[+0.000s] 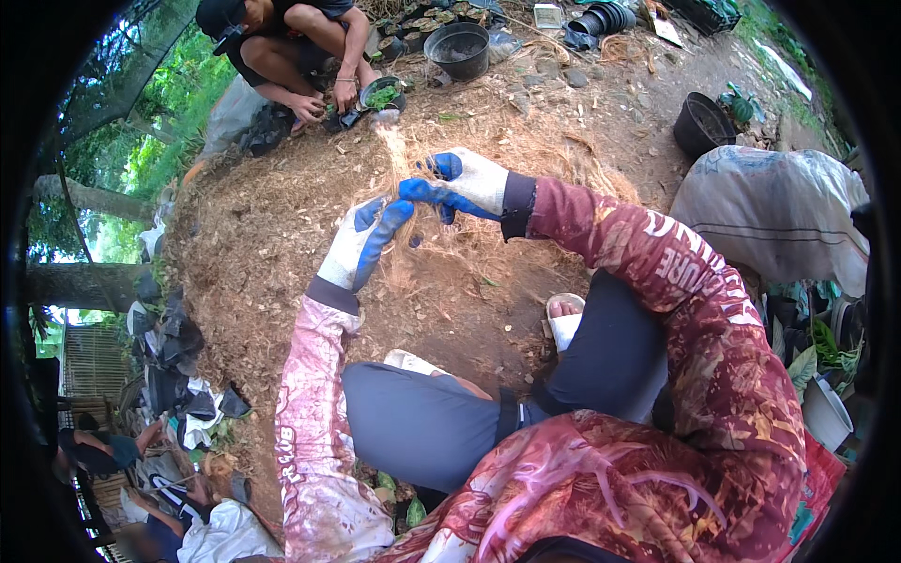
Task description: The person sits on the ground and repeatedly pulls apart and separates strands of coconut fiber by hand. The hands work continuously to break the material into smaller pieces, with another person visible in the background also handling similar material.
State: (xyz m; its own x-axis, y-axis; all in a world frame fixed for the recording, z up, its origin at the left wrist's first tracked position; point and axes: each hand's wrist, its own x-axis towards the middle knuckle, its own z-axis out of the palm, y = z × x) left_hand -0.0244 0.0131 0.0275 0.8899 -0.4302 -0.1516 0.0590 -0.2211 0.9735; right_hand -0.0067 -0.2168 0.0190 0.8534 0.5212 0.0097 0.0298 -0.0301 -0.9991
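A bundle of loose tan plant fibre, likely coconut coir (398, 155), hangs between my two hands above the ground. My left hand (367, 243), in a white glove with blue-coated fingers, pinches the bundle between thumb and fingers from the left. From the right, my right hand (464, 186), gloved the same way, has its bent fingers on the same fibres, the fingertips close to the left thumb. Some of its grip is hidden by its own fingers. Below the hands, more loose fibre (486, 246) is spread over the brown soil.
A person (303, 63) squats opposite, hands near a potted green plant (382, 97). Black plastic pots (457, 53) (704, 125) stand beyond. A filled white sack (774, 207) is at my right. People (165, 514) sit at lower left, near black plastic bags (169, 338).
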